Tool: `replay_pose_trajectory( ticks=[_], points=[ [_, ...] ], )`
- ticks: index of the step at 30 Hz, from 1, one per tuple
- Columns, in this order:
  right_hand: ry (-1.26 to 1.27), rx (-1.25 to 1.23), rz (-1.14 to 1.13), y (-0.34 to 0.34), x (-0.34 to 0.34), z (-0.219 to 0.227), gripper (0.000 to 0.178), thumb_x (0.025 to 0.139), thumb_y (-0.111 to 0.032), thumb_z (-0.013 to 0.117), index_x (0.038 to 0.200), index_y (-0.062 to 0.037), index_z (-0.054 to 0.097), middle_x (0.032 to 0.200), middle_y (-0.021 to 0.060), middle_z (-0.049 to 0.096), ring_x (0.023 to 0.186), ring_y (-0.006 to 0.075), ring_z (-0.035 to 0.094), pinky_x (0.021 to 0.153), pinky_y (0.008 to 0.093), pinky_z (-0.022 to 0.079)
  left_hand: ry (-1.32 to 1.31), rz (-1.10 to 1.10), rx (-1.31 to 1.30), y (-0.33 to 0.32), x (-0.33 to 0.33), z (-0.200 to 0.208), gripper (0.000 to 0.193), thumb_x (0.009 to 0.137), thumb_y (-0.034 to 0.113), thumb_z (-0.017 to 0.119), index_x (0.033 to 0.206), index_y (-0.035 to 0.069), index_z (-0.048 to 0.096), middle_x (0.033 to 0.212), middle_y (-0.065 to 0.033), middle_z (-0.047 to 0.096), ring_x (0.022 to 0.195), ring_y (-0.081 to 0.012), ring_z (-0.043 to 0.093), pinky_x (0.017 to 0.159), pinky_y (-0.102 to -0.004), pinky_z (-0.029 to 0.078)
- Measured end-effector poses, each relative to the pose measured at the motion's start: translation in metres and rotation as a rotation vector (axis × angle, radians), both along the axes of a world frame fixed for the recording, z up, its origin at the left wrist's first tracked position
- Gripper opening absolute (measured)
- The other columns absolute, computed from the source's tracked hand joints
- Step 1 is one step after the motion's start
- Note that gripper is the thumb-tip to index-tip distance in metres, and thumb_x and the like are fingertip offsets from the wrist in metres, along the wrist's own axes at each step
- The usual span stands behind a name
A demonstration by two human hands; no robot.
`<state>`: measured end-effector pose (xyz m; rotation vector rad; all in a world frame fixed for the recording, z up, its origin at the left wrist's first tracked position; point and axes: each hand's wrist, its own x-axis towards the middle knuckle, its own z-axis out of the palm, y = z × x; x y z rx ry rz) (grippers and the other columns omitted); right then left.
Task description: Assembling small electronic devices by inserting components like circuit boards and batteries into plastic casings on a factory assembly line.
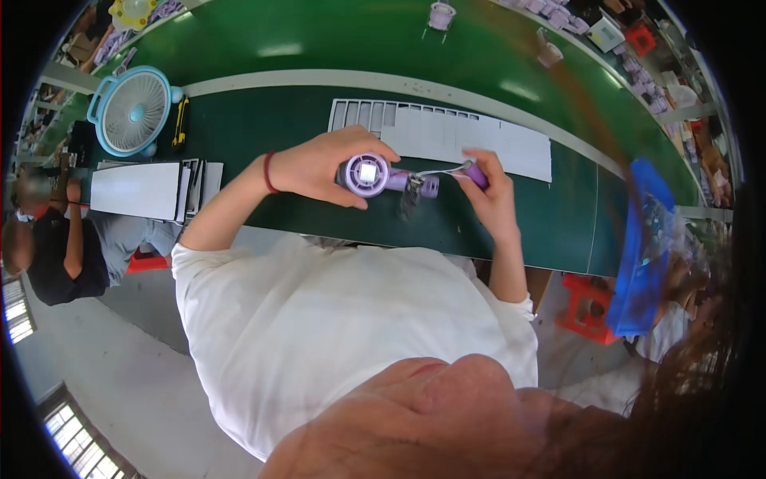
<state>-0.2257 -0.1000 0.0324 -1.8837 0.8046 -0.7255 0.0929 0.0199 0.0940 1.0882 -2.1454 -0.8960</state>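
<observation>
Over the worktop, our left hand clasps the fan, our right hand pinches a purple piece, and tugging too far could strain the wire between!

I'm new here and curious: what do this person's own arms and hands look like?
Loose white cloth sleeves end well above the wrists. The left grip and the right grip are both ungloved human hands. A thin dark-red band circles the left wrist; the right wrist shows none.
</observation>
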Motion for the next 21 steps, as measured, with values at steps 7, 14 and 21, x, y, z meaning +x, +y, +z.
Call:
replay_pose_trajectory(
  ticks=[7,14,21],
  points=[
    [0.174,-0.07,0.645,0.047,-0.006,0.03,0.038,0.089,-0.016,0.081,0.125,-0.0071,0.073,0.107,0.0128,0.076,0.085,0.0292,0.073,0.077,0.0362,0.058,-0.171,0.285,-0.26,0.016,-0.055,-0.079,0.05,0.077,0.011,0.08,0.125,0.018,0.069,0.127,-0.0102,0.06,0.114,-0.0328,0.06,0.097,-0.0443,0.05],
    [0.09,0.014,0.413,-0.018,-0.003,0.011,0.036,0.103,-0.005,0.062,0.139,-0.0077,0.067,0.102,0.0083,0.066,0.083,0.0156,0.062,0.075,0.0273,0.049,-0.284,0.329,-0.447,0.01,-0.071,-0.089,0.025,0.079,0.01,0.078,0.1,0.014,0.066,0.118,-0.0059,0.062,0.113,-0.0266,0.06,0.093,-0.0415,0.046],
    [0.228,-0.095,0.326,0.003,0.019,0.001,0.03,0.09,-0.003,0.076,0.12,-0.0044,0.072,0.105,0.0112,0.068,0.092,0.0242,0.066,0.078,0.031,0.054,-0.248,0.371,-0.588,0.008,-0.077,-0.11,0.025,0.072,0.012,0.08,0.091,0.016,0.063,0.122,0.0008,0.066,0.108,-0.0204,0.062,0.087,-0.0392,0.044]
  ],
)
